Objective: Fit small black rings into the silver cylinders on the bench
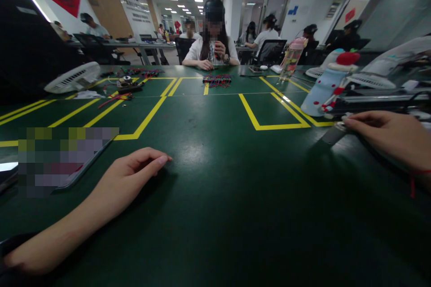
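At the right, my right hand [384, 132] pinches a small grey metallic piece [334, 134] between thumb and fingers, a little above the green table. The piece is blocky, with a narrower end at the fingertips; its exact kind cannot be made out. My left hand [141, 166] rests low over the table left of the middle. Its thumb and fingers are pressed together, and whatever may be between them is hidden. Beside my left forearm lies a flat thing with a dark edge [89, 168], mostly blurred out.
The green table [215, 197] carries yellow tape [151, 116]. Across it sits a person [212, 40] behind a cluster of red and blue wired parts [217, 80]. More wired parts [124, 83] and a white fan [74, 76] stand left; a light-blue bottle [318, 92] and clear bottle [291, 60] right.
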Demonstrator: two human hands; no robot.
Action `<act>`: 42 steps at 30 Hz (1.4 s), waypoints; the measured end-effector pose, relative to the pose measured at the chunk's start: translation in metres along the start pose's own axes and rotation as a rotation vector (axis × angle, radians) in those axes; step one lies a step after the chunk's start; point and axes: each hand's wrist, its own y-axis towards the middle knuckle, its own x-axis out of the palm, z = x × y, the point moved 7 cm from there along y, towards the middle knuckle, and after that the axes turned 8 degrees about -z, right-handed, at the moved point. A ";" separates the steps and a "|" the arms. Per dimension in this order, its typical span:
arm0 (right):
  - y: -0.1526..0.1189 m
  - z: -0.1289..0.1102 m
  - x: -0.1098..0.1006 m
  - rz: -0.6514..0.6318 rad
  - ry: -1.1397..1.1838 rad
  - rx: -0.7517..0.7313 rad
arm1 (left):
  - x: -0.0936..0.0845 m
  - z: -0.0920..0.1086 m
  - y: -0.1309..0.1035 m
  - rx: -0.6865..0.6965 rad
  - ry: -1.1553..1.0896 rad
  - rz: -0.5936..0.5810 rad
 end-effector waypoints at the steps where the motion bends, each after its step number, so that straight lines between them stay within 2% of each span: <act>1: 0.000 0.001 0.000 -0.012 0.001 0.004 | 0.000 0.000 0.000 0.005 -0.004 0.003; 8: -0.002 -0.002 -0.001 -0.042 0.014 0.034 | 0.001 -0.001 0.000 0.020 -0.016 -0.015; 13: -0.004 -0.004 0.001 0.002 0.055 -0.017 | 0.002 -0.002 0.000 0.014 -0.015 -0.016; 19: -0.004 -0.004 0.004 -0.013 0.074 -0.046 | 0.000 0.002 -0.001 0.032 -0.025 -0.012; 25: -0.003 0.000 0.003 0.008 0.087 0.048 | 0.002 -0.001 0.000 0.005 -0.045 -0.033; 31: -0.005 -0.004 0.005 -0.036 0.124 0.017 | 0.001 0.001 -0.003 0.021 -0.039 -0.026; 33: -0.006 -0.004 0.004 -0.014 0.149 0.024 | 0.000 0.001 -0.002 0.024 -0.039 -0.025; 42: -0.005 0.001 0.009 -0.021 0.226 0.146 | 0.004 -0.022 0.008 0.069 -0.053 -0.030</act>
